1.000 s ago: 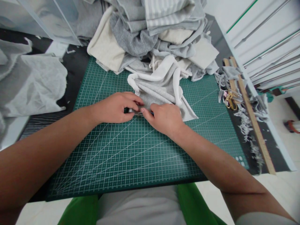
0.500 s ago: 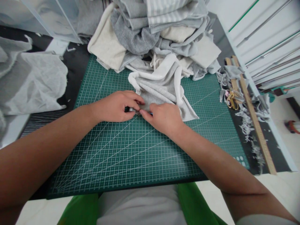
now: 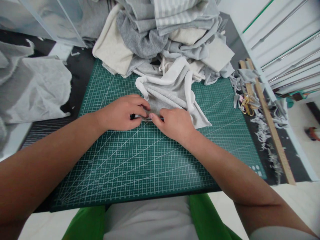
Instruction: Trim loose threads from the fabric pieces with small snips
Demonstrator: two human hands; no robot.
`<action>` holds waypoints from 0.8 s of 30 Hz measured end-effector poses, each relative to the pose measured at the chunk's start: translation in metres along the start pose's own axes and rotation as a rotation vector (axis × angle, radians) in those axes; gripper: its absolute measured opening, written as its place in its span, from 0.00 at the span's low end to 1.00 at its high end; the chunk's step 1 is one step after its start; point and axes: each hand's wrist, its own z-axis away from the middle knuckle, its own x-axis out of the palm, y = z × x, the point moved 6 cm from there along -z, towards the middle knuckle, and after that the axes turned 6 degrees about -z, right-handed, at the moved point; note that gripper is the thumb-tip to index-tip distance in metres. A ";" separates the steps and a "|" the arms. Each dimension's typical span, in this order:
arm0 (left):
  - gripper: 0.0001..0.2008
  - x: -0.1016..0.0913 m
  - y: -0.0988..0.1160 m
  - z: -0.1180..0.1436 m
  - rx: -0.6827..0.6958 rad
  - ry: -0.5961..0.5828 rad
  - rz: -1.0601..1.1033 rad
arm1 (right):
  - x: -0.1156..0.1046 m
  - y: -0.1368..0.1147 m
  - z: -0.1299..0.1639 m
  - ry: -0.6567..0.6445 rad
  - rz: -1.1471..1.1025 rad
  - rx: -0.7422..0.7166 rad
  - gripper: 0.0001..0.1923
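A piece of light grey knit fabric (image 3: 172, 88) with rolled white edges lies on a green cutting mat (image 3: 140, 166). My left hand (image 3: 122, 112) is at its near left edge, fingers curled and thumb close to them, pinching the fabric edge. From the other side my right hand (image 3: 175, 122) closes around a slim metal tool (image 3: 148, 120), its thumb pointing left along it. The tool's shiny end shows between the two hands, and a dark bluish part shows by the right fingers. Its full shape is hidden.
A tall heap of grey, cream and striped fabric (image 3: 150, 40) covers the mat's far side. More grey fabric (image 3: 40, 86) lies left, near a translucent bin (image 3: 50, 20). On the right are wooden strips (image 3: 272, 130), gold-handled scissors (image 3: 247, 105) and scraps (image 3: 262, 128).
The right thumb has shifted slightly, and more of the metal tool now shows between the hands. The left fingers have drawn a little left. The fabric lies nearly as before.
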 end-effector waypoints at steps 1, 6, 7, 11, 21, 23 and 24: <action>0.09 0.000 0.000 0.000 0.000 0.007 0.008 | 0.000 0.000 0.000 0.005 -0.003 0.000 0.32; 0.09 0.000 -0.001 0.000 -0.006 0.015 0.026 | -0.001 0.002 -0.001 0.022 -0.010 0.000 0.31; 0.09 0.001 -0.002 0.000 -0.007 0.015 0.031 | -0.002 0.002 -0.001 0.028 -0.010 -0.003 0.31; 0.09 0.001 -0.002 0.000 0.007 0.028 0.047 | -0.003 0.004 -0.002 0.038 -0.006 0.001 0.30; 0.09 0.000 -0.008 0.001 -0.045 -0.027 0.083 | -0.003 0.002 -0.001 0.030 0.040 0.003 0.31; 0.09 0.000 -0.008 0.001 -0.056 -0.042 0.098 | -0.003 0.001 -0.001 0.039 0.043 -0.007 0.31; 0.09 0.000 -0.009 0.001 -0.063 -0.053 0.105 | -0.003 0.001 -0.001 0.041 0.042 -0.013 0.31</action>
